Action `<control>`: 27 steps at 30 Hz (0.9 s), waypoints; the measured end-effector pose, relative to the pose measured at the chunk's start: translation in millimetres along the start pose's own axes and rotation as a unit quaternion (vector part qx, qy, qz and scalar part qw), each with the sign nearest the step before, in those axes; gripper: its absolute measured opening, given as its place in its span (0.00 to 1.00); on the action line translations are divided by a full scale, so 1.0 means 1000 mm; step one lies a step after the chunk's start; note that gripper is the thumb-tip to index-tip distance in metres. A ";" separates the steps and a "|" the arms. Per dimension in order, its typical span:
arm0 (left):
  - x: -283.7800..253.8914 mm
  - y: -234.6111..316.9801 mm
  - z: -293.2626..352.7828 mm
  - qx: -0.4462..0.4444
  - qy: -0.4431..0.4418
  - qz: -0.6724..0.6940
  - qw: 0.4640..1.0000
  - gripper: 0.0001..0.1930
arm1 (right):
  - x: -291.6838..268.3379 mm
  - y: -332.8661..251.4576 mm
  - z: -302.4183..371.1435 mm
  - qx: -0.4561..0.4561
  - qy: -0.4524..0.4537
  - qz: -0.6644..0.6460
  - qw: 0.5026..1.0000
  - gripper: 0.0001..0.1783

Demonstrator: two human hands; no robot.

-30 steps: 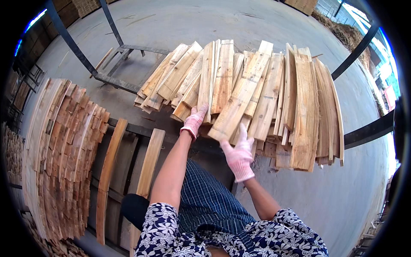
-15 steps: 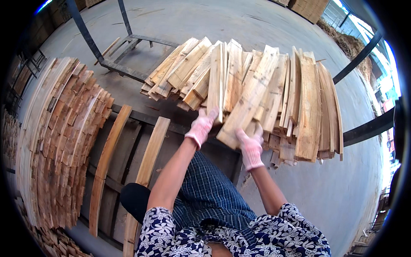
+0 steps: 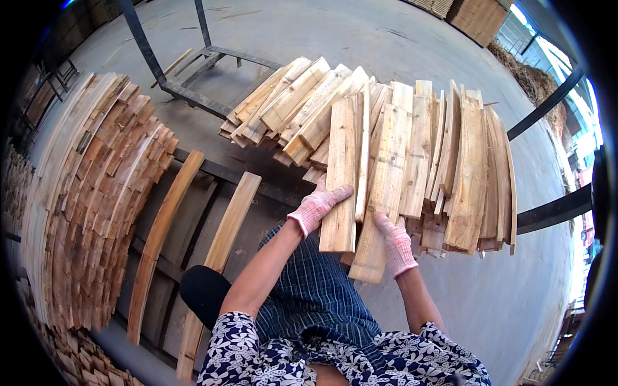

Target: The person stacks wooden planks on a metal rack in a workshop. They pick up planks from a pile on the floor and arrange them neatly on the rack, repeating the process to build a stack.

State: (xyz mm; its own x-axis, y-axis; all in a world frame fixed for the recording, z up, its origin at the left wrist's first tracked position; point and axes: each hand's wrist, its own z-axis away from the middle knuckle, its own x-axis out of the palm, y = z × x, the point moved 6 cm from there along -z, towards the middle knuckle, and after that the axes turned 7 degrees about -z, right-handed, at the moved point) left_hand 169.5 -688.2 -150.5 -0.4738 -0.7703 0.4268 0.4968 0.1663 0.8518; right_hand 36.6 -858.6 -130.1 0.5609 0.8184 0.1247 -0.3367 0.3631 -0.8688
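Note:
Both hands wear pink-and-white knit gloves. My left hand (image 3: pixel 320 204) grips a wooden board (image 3: pixel 339 193) from its left side, the thumb lying over its top face. Against the right edge of another wooden board (image 3: pixel 380 212) my right hand (image 3: pixel 396 243) is closed, its fingers partly hidden by the wood. A narrow strip of wood (image 3: pixel 364 154) stands between these two boards. All of them stick out toward me past the near side of a loose pile of boards (image 3: pixel 465 174).
A tall, tight stack of wooden pieces (image 3: pixel 96 206) rises on the left. Two single boards, one reddish (image 3: pixel 164 238) and one pale (image 3: pixel 233 222), lie across a dark metal frame (image 3: pixel 277 191). Black metal posts (image 3: pixel 143 45) stand at the far left, and a dark bar (image 3: pixel 557 211) juts out at right.
My hands have drawn the boards nearer to me, out of the pile. The left hand now has a board beside the one at my right hand. The view has shifted slightly.

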 end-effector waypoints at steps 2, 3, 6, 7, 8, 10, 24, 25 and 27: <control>-0.001 0.022 0.024 -0.007 0.016 -0.045 0.999 0.44 | 0.020 -0.009 0.019 0.011 -0.027 -0.009 1.000 0.36; -0.002 0.033 0.043 -0.003 0.006 -0.051 0.999 0.45 | 0.026 -0.012 0.037 0.003 -0.048 -0.018 0.999 0.38; -0.012 0.037 0.083 -0.012 0.031 -0.079 0.996 0.47 | 0.033 0.008 0.062 0.011 -0.167 -0.203 0.965 0.44; -0.012 0.037 0.086 -0.017 0.035 -0.106 0.994 0.47 | 0.031 0.016 0.058 0.065 -0.189 -0.257 0.945 0.44; -0.012 0.036 0.088 -0.022 0.038 -0.132 0.990 0.48 | 0.029 0.025 0.048 0.117 -0.209 -0.311 0.920 0.44; -0.018 0.034 0.091 -0.006 0.055 -0.190 0.980 0.49 | 0.036 0.036 0.028 0.137 -0.158 -0.297 0.932 0.41; -0.013 0.089 0.135 0.054 0.071 -0.147 0.985 0.50 | 0.081 0.006 0.065 0.111 -0.237 -0.296 0.919 0.44; -0.023 0.085 0.141 0.071 0.085 -0.125 0.986 0.50 | 0.091 0.003 0.065 0.132 -0.231 -0.290 0.919 0.42; -0.040 0.075 0.161 0.097 0.133 -0.072 0.984 0.51 | 0.101 -0.003 0.066 0.119 -0.243 -0.211 0.939 0.37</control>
State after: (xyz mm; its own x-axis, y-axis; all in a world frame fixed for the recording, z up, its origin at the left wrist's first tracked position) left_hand 108.7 -545.5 -55.3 -0.3095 -0.9241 0.2244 0.2783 0.1376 0.9506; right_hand 44.3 -747.3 -83.3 0.2896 0.6643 0.6890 -0.3537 0.7432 -0.5679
